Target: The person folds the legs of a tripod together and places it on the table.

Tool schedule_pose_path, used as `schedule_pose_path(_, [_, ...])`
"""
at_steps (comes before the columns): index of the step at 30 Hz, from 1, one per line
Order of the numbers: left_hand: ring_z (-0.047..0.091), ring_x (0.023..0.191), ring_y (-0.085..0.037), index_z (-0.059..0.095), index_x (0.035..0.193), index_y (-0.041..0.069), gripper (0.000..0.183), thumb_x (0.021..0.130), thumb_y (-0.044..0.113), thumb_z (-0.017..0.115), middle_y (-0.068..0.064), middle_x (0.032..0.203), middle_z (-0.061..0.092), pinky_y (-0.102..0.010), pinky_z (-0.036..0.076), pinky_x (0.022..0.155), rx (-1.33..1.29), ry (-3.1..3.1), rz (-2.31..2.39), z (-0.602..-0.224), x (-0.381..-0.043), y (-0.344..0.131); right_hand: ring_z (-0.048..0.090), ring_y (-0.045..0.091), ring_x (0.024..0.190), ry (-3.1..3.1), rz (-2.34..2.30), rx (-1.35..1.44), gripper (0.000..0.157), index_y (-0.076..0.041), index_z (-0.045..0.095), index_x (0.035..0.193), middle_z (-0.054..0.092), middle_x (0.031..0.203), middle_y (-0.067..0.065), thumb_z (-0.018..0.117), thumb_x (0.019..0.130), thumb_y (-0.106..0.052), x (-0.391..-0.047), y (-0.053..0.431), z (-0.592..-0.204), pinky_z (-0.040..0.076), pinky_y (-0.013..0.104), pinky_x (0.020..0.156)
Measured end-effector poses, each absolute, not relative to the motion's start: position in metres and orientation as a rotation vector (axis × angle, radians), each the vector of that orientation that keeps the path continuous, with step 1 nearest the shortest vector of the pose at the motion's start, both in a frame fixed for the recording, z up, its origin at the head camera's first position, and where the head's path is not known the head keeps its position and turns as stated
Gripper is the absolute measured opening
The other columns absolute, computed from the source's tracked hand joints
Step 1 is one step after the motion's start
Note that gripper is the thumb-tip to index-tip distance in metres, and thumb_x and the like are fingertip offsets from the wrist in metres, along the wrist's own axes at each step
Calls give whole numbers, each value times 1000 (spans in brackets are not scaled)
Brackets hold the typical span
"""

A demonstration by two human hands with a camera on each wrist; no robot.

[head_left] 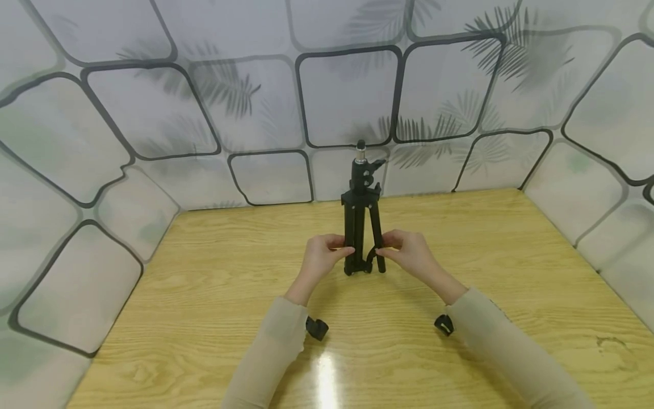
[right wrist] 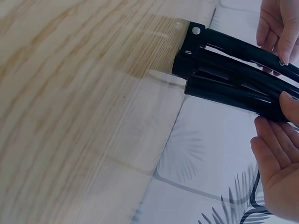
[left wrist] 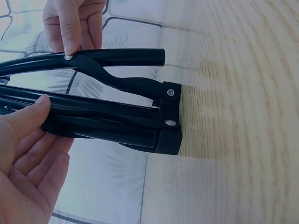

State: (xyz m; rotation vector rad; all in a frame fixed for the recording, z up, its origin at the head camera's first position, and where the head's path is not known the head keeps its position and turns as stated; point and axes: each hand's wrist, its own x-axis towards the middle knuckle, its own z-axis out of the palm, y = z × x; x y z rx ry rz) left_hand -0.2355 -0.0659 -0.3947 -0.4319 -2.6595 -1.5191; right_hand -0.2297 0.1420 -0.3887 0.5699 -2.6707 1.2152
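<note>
A black tripod stand (head_left: 360, 197) stands upright on the table, legs mostly folded, with a silver tip and a knob near its top. My left hand (head_left: 318, 257) pinches the lower part of its left leg (left wrist: 100, 105) between thumb and fingers. On the other side, the right leg (head_left: 376, 222) angles slightly outward, and my right hand (head_left: 413, 254) pinches it low down. In the left wrist view, a curved brace (left wrist: 122, 84) links that leg to the bottom hub (left wrist: 169, 122). The hub's end faces the wood closely. Part of the folded legs is hidden behind the fingers.
The wood-grain table (head_left: 204, 295) runs back to a wall (head_left: 347, 96) with a patterned covering close behind the tripod. More patterned wall rises at left and right. Small black pieces (head_left: 318, 328) show beside both sleeves.
</note>
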Motion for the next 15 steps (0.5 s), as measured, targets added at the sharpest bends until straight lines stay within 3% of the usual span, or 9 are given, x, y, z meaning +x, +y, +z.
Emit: schedule_pose_path(15, [60,86,-18,66,101,2,30,78,21,68,-8,95,65,-26,50,69,-403,-2660,-1555,-394,-236,-65,63,24,82,-2656,1222,558,25,0,64,98,65,90,12,69,78,-14,-232,137,-391,51,36,68])
